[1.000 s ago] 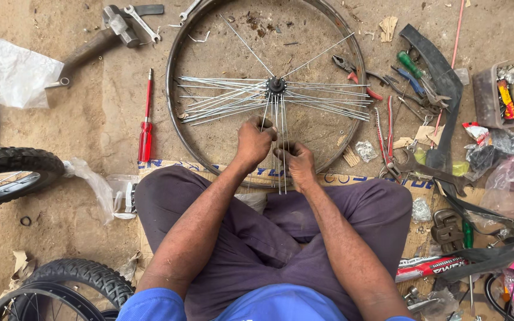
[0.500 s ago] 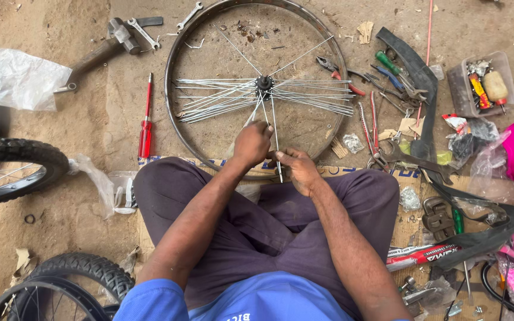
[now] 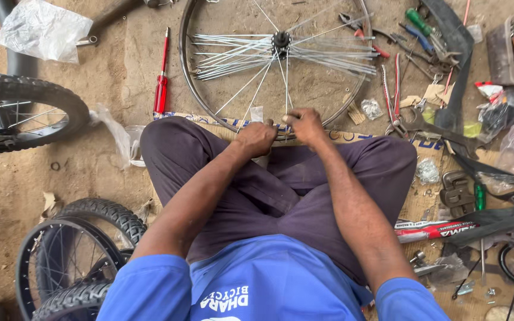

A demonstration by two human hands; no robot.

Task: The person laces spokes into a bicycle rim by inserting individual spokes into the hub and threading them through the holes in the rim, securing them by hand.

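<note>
Shirt: we see a bright blue short-sleeved shirt (image 3: 269, 285) with white lettering on the chest.
Trousers: we see loose dark purple-grey trousers (image 3: 304, 190), creased.
Arms: we see both forearms bare below the sleeves.
Hands: we see no gloves.

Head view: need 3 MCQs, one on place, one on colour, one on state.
1. Where does the red screwdriver lie?
A. on the sand left of the bare rim
B. inside the rim
C. on the person's lap

2. What colour is the person's shirt?
A. green
B. blue
C. white

3. How is the bare rim placed?
A. standing upright
B. hanging
C. flat on the ground

Answers: 1 A, it lies just outside the rim's left edge. 2 B, blue sleeves and chest show. 3 C, the hub and spokes face up, with the left hand and right hand at the near edge.
</note>
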